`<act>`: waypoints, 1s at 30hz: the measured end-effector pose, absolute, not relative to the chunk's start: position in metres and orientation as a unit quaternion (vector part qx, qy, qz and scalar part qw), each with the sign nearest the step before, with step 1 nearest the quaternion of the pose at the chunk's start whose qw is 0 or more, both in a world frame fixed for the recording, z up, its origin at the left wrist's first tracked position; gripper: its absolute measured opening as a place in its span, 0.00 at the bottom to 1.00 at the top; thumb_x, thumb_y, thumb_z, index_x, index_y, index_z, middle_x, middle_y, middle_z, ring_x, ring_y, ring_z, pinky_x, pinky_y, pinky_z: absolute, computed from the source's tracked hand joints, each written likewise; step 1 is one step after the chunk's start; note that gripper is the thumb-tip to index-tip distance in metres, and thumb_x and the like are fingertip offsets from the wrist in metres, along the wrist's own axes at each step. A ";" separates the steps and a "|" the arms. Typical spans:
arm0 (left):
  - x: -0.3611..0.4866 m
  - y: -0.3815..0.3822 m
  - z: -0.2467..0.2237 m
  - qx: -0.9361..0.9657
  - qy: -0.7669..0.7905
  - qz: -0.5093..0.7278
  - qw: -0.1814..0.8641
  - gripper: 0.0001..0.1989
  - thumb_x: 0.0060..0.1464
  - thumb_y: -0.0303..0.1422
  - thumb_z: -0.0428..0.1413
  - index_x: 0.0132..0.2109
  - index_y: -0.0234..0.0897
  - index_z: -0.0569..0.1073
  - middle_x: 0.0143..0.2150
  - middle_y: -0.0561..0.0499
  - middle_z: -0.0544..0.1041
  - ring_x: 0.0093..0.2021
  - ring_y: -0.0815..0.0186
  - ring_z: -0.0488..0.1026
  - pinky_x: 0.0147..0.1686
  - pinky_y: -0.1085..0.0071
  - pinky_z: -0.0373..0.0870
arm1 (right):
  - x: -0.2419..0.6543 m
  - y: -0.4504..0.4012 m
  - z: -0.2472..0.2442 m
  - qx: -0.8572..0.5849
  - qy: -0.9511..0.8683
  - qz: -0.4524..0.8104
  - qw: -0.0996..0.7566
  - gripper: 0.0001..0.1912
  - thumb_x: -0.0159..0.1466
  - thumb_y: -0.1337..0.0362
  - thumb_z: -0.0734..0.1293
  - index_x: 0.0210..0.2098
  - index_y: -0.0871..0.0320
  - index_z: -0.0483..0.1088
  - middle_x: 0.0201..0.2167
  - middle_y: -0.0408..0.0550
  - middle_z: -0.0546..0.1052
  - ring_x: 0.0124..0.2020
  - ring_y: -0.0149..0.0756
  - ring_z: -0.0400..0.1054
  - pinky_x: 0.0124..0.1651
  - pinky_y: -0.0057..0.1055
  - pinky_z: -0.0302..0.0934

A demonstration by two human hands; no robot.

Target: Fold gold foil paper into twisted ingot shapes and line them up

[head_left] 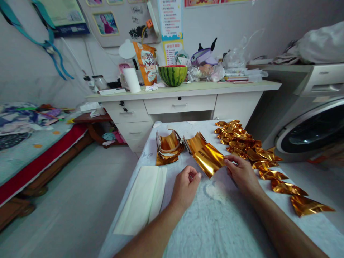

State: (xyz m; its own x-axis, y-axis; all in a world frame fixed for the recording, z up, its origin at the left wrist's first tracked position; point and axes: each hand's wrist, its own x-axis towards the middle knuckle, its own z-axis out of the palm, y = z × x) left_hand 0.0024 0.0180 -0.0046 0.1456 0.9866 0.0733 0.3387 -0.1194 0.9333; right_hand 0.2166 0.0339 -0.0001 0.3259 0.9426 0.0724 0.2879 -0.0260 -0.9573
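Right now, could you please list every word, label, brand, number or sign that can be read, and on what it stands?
"好孩子": start of the heading on the yellow poster; the rest is unclear.
Too small or blurred to read: the blue-edged poster, orange bag, wall board's script, hanging green sheet, washing machine's badge.
Gold foil sheet: no readable text.

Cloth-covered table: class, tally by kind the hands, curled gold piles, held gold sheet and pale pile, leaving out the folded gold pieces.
Hands (left hand, right hand): 2
Curled gold piles: 2
Held gold sheet: 1
Pale pile: 1
Total: 6
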 end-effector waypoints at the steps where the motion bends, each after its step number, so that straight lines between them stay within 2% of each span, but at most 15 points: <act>1: 0.002 0.018 -0.005 0.636 0.523 0.393 0.410 0.07 0.57 0.35 0.53 0.33 0.37 0.66 0.26 0.58 0.66 0.26 0.71 0.63 0.28 0.76 0.58 | 0.217 0.035 -0.002 -0.633 -0.474 0.334 0.513 0.18 0.55 0.49 0.69 0.34 0.58 0.71 0.13 0.36 0.65 0.13 0.27 0.55 0.15 0.24 0.47; 9: 0.003 0.019 -0.003 0.623 0.501 0.421 0.428 0.05 0.55 0.33 0.53 0.32 0.36 0.66 0.27 0.57 0.66 0.28 0.71 0.63 0.29 0.76 0.60 | 0.220 0.037 -0.002 -0.579 -0.443 0.392 0.561 0.20 0.54 0.49 0.72 0.35 0.58 0.69 0.14 0.39 0.70 0.13 0.27 0.58 0.16 0.22 0.50; 13: 0.004 0.020 -0.003 0.606 0.487 0.443 0.446 0.06 0.54 0.33 0.53 0.32 0.36 0.65 0.26 0.57 0.65 0.27 0.72 0.63 0.29 0.77 0.60 | 0.219 0.036 0.001 -0.538 -0.442 0.415 0.585 0.18 0.52 0.51 0.74 0.33 0.58 0.69 0.19 0.42 0.74 0.19 0.30 0.66 0.20 0.24 0.58; 17: 0.003 0.022 -0.008 0.569 0.502 0.457 0.465 0.09 0.54 0.35 0.54 0.35 0.39 0.60 0.22 0.62 0.62 0.21 0.75 0.59 0.23 0.79 0.55 | 0.220 0.036 0.004 -0.501 -0.436 0.442 0.603 0.16 0.52 0.53 0.74 0.33 0.56 0.70 0.24 0.43 0.75 0.25 0.33 0.70 0.23 0.26 0.62; 20: 0.002 0.024 -0.011 0.537 0.505 0.462 0.493 0.11 0.55 0.37 0.53 0.37 0.41 0.57 0.19 0.65 0.61 0.17 0.75 0.57 0.19 0.80 0.52 | 0.220 0.034 0.007 -0.481 -0.436 0.462 0.605 0.14 0.53 0.55 0.74 0.32 0.57 0.72 0.26 0.44 0.76 0.26 0.33 0.70 0.25 0.27 0.63; 26: 0.002 0.025 -0.007 0.478 0.508 0.484 0.529 0.15 0.54 0.36 0.53 0.46 0.41 0.57 0.24 0.61 0.70 0.17 0.74 0.64 0.17 0.80 0.57 | 0.222 0.033 0.009 -0.455 -0.438 0.482 0.607 0.10 0.50 0.59 0.74 0.30 0.56 0.74 0.33 0.45 0.78 0.24 0.29 0.67 0.27 0.28 0.62; 30: 0.001 0.027 -0.003 0.453 0.505 0.492 0.546 0.19 0.52 0.34 0.53 0.50 0.39 0.59 0.28 0.58 0.72 0.18 0.73 0.67 0.16 0.79 0.58 | 0.226 0.034 0.007 -0.450 -0.447 0.484 0.603 0.06 0.52 0.62 0.73 0.30 0.54 0.76 0.28 0.42 0.75 0.22 0.28 0.62 0.26 0.27 0.57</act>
State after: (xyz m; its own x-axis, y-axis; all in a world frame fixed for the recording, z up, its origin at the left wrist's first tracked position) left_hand 0.0009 0.0266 -0.0029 0.0063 0.9945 -0.1047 -0.0801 0.1049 0.9913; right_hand 0.2257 0.0340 0.0068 0.1330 0.9856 0.1041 -0.1812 0.1274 -0.9752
